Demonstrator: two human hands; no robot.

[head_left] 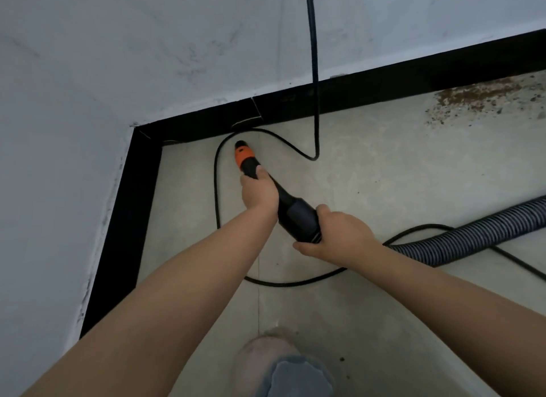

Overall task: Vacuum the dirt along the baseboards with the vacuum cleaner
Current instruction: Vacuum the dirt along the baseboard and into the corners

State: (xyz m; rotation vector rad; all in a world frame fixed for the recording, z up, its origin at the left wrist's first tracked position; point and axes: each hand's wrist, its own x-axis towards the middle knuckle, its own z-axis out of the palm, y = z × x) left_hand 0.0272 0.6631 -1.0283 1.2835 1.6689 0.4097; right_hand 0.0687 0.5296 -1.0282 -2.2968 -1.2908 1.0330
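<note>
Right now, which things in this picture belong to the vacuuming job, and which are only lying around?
Part of the job:
- vacuum nozzle, held by the left hand and right hand
- ribbed hose
- black baseboard
- brown dirt by the baseboard, far right

Only lying about:
- black cable, hanging down the wall and looping on the floor around the nozzle

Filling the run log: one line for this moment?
left hand grips nozzle | right hand grips handle | nozzle near corner baseboard | dirt untouched
</note>
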